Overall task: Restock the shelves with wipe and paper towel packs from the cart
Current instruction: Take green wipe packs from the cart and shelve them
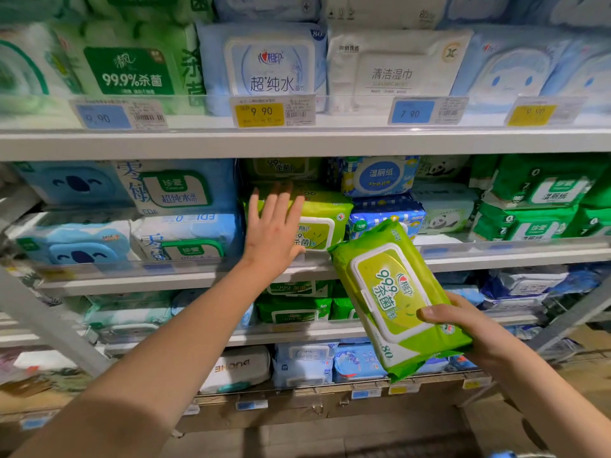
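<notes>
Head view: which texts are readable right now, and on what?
"99.9%杀菌": dark green wipe pack, upper left.
"超纯水": pale blue wipe pack.
"9.90": yellow price tag beneath it.
"清洁湿巾": white wipe pack.
"7.90": blue price tag beneath it.
"80": lime-green wipe pack in right hand.
Barcode print: too blurred.

The wipe pack (390,292) in the right hand (463,322) is lime green, with a white-rimmed yellow-green lid and dark green lettering. The shelved lime pack (325,219) matches it. The checked pack (386,214) is blue and white with daisies. The deep green packs (542,190) have white lids. The koala pack (76,183) is pale blue with a navy face. One price tag (261,114) is yellow and another tag (411,111) is blue.
</notes>
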